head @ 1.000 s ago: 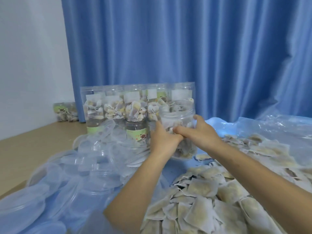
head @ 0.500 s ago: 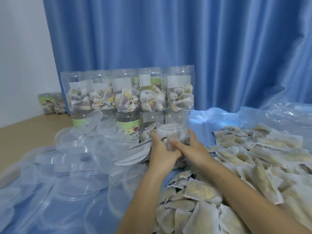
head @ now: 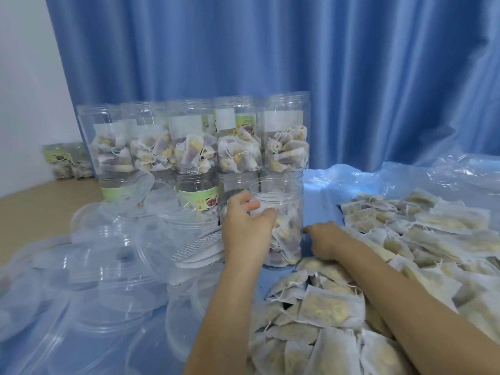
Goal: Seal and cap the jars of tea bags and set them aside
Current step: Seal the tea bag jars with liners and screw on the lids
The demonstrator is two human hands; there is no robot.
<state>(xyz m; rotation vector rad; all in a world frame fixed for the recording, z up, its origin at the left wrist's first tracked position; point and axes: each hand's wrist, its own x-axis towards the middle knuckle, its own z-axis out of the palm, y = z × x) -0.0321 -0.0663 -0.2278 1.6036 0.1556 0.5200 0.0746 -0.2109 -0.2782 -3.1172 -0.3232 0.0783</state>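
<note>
A clear plastic jar (head: pixel 286 201) stands upright and uncapped on the blue sheet, its lower half filled with tea bags. My left hand (head: pixel 246 231) grips its left side, with the thumb and fingers curled round the wall. Low beside the jar's right base, my right hand (head: pixel 324 239) has its fingers loosely bent, their tips close to the jar and nothing in them. Just left of the jar lies a stack of white seal discs (head: pixel 200 247). Several clear lids (head: pixel 113 277) are heaped further left.
Filled jars (head: pixel 194 147) stand stacked in two tiers behind, against a blue curtain (head: pixel 270 50). Loose tea bags (head: pixel 405 253) cover the sheet at the right and front. More labelled jars (head: pixel 67 161) sit on the wooden surface at the far left.
The jar has come down to stand on the sheet. My right hand has left the jar and dropped beside its right base, while my left hand keeps its grip.
</note>
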